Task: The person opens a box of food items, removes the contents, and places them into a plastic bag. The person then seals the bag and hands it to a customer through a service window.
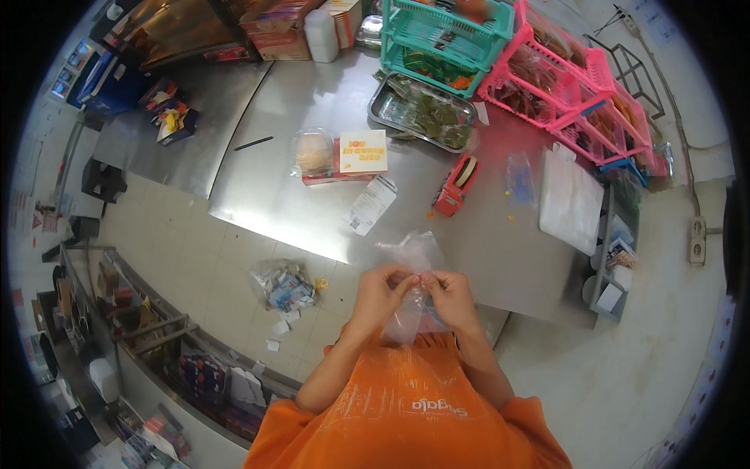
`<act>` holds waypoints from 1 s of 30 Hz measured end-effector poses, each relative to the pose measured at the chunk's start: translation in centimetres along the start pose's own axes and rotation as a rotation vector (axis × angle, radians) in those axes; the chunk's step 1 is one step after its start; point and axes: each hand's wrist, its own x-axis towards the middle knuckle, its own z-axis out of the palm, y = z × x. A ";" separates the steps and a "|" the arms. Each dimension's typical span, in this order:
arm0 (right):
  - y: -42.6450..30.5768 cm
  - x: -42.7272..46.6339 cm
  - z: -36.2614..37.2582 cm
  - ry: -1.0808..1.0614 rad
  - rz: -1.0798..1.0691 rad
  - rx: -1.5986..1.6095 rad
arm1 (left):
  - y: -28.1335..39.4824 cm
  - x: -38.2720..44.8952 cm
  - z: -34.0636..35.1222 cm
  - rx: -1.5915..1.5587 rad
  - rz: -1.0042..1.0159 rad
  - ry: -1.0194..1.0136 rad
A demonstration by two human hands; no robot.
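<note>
Between my two hands is a clear plastic bag (410, 252), pinched at its middle. The fingertips of my left hand (384, 293) meet those of my right hand (448, 296) on the film, close to the counter's front edge. Part of the bag hangs below my hands against my orange apron; its upper part spreads toward the steel counter (281, 205). On the counter ahead lie a printed paper slip (371, 205), a printed square box (363, 152) on a red flat item, and a clear round container (314, 152) with pale food inside. A red tape dispenser (457, 184) stands to their right.
A steel tray (381, 114) with leafy packets sits farther back, before teal baskets (442, 41) and pink baskets (562, 88). A stack of white plastic bags (568, 199) lies at right. A pen (253, 143) lies at left. On the floor is a litter-filled bag (285, 287).
</note>
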 end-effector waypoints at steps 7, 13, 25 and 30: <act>-1.9 -1.9 -4.4 0.133 0.165 1.051 | -4.4 2.0 -4.1 -0.609 -0.369 0.395; -2.5 -3.1 -12.1 -0.330 0.025 -0.328 | -3.4 2.7 -7.6 -0.586 -0.425 0.180; -5.3 0.3 -2.4 0.365 -0.763 -1.001 | 6.8 3.8 0.6 0.319 0.163 0.348; -5.8 0.8 -7.3 0.301 -0.238 -0.407 | 8.5 5.7 -3.7 0.479 0.236 0.064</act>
